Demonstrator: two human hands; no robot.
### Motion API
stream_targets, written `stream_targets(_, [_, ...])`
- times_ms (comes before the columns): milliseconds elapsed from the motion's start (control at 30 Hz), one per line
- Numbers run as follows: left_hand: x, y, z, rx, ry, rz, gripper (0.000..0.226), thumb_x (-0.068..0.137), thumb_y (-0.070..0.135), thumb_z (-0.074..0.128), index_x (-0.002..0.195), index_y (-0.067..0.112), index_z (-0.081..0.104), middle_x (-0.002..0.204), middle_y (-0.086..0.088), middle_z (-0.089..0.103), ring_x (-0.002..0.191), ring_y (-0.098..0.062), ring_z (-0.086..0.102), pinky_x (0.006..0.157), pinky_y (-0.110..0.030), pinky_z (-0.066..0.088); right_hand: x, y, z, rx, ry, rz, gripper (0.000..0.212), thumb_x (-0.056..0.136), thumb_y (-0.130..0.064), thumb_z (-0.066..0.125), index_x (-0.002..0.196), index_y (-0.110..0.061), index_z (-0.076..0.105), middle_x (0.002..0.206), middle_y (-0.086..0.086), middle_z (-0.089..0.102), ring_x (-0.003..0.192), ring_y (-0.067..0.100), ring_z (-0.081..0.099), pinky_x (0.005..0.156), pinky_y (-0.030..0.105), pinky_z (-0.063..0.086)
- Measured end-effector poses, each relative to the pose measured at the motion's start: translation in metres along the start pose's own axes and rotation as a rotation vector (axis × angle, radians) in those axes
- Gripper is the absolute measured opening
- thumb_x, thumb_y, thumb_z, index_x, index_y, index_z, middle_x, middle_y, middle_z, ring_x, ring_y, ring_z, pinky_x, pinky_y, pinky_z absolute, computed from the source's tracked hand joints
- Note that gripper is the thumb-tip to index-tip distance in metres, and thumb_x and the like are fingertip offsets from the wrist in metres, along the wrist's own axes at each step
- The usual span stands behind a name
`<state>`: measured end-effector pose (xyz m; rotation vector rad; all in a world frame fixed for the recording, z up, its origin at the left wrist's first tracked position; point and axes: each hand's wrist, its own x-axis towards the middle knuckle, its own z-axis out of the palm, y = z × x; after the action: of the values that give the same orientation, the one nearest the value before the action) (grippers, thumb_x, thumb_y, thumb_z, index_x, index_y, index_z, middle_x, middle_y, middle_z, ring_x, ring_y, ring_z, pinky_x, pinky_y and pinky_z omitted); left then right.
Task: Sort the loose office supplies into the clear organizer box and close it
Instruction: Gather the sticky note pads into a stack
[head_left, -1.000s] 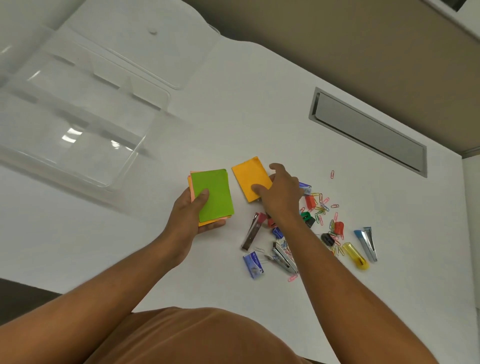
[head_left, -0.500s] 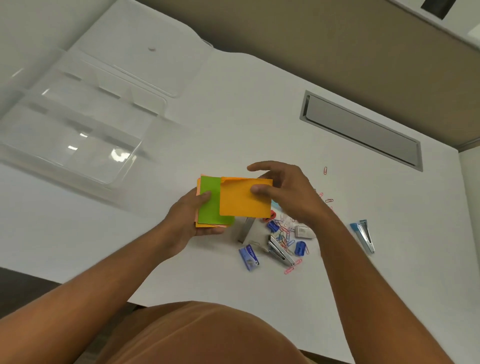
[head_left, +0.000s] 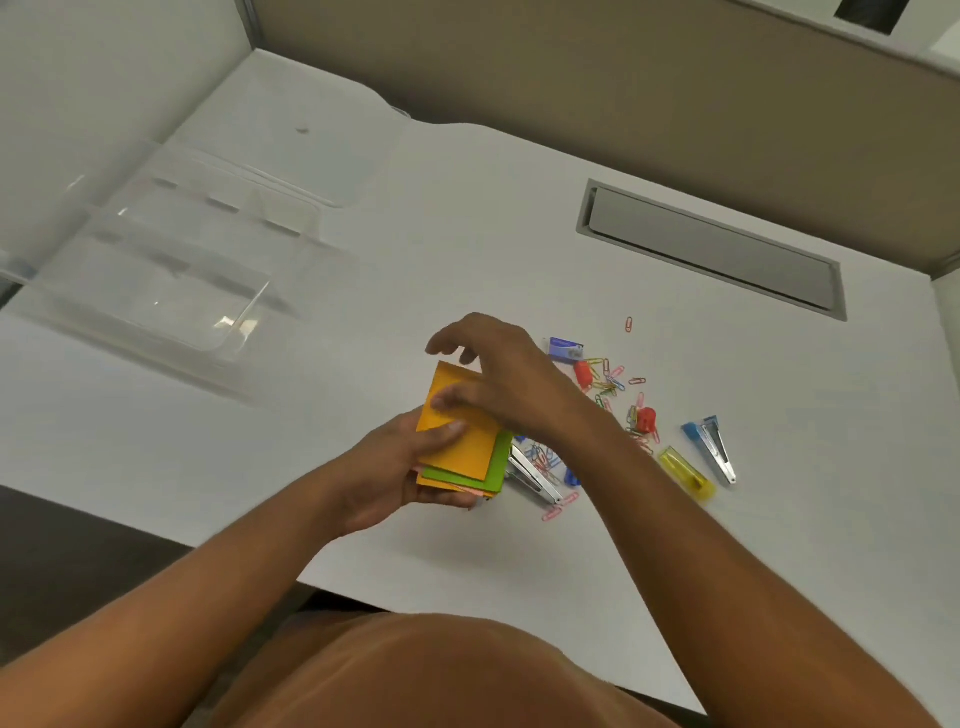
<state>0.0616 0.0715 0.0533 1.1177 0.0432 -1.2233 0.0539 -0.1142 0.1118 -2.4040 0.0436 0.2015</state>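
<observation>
Your left hand (head_left: 410, 467) grips sticky-note stack (head_left: 462, 441) w/ thumb on top, held above tabletop (head_left: 467, 208), your right hand (head_left: 498, 379) fingers curled, touching orange top note, clear organizer box (head_left: 156, 260) open far left, paper clips (head_left: 608, 379) + staplers (head_left: 530, 475) at right

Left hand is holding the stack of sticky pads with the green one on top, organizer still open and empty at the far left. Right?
Not quite: the head view shows the orange pad on top, with the green pad under it. The rest stands: the left hand holds the stack, and the clear organizer box sits open and empty at the far left.
</observation>
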Motion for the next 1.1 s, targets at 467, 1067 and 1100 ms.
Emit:
stream_targets(467, [-0.017, 0.003, 0.039, 0.185, 0.243, 0.119, 0.056, 0.097, 0.034, 0.069, 0.149, 0.03, 0.049, 0.133, -0.004, 0.069, 0.114, -0.031, 0.071, 0.082, -0.04, 0.063, -0.07, 0.016, 0.03, -0.045, -0.022, 0.063, 0.132, 0.067, -0.056, 0.089, 0.162, -0.033, -0.001, 0.163, -0.004, 0.015, 0.15, 0.026, 0.024, 0.106, 0.046, 0.045])
stream_targets(1067, [-0.047, 0.061, -0.059, -0.089, 0.087, 0.071, 0.059, 0.09, 0.065, 0.065, 0.136, 0.028, 0.065, 0.129, -0.017, 0.072, 0.113, -0.038, 0.073, 0.091, -0.051, 0.061, 0.0, -0.056, 0.088, 0.396, -0.024, 0.085, 0.119, 0.064, -0.041, 0.096, 0.152, -0.05, 0.017, 0.15, -0.026, 0.025, 0.132, 0.003, 0.048, 0.09, 0.025, 0.06])
stream_targets(1100, [-0.048, 0.065, -0.064, -0.053, 0.094, 0.078, 0.058, 0.09, 0.064, 0.065, 0.136, 0.029, 0.064, 0.129, -0.016, 0.071, 0.111, -0.036, 0.074, 0.09, -0.05, 0.062, 0.005, -0.061, 0.089, 0.403, -0.028, 0.078, 0.116, 0.064, -0.04, 0.096, 0.15, -0.051, 0.018, 0.149, -0.028, 0.025, 0.13, -0.005, 0.046, 0.086, 0.015, 0.057])
